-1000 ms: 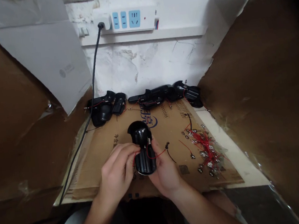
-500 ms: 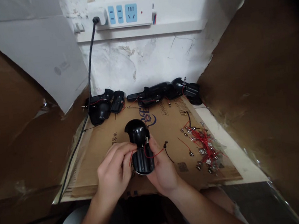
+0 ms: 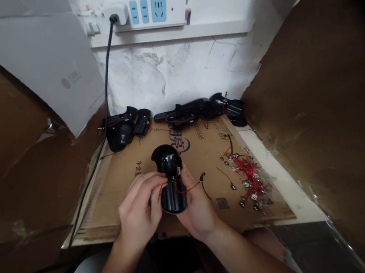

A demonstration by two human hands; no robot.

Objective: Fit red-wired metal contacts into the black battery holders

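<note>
A glossy black plastic housing (image 3: 166, 160) with a rounded top and a ribbed, open lower compartment is held upright over the cardboard. My right hand (image 3: 198, 208) wraps its right side, with the thumb along the edge. The closed fingertips of my left hand (image 3: 142, 203) press at the housing's left edge, near its middle. A thin red wire (image 3: 159, 192) comes out below those fingertips; its other end is hidden. From a small white connector (image 3: 178, 170) at the right edge, another red wire (image 3: 190, 190) loops over my right thumb towards a small dark piece (image 3: 201, 177).
Several similar black housings (image 3: 192, 109) lie along the wall. Red-wired metal contacts (image 3: 254, 179) are heaped on the right of the cardboard sheet (image 3: 120, 169). A black cable (image 3: 106, 81) hangs from the power strip (image 3: 153, 11) down the left side. Brown cardboard walls (image 3: 321, 96) flank the table.
The view has shifted slightly. Both hands keep nearly the same hold on the housing and the wire; the housing's lower compartment is tilted a little differently.
</note>
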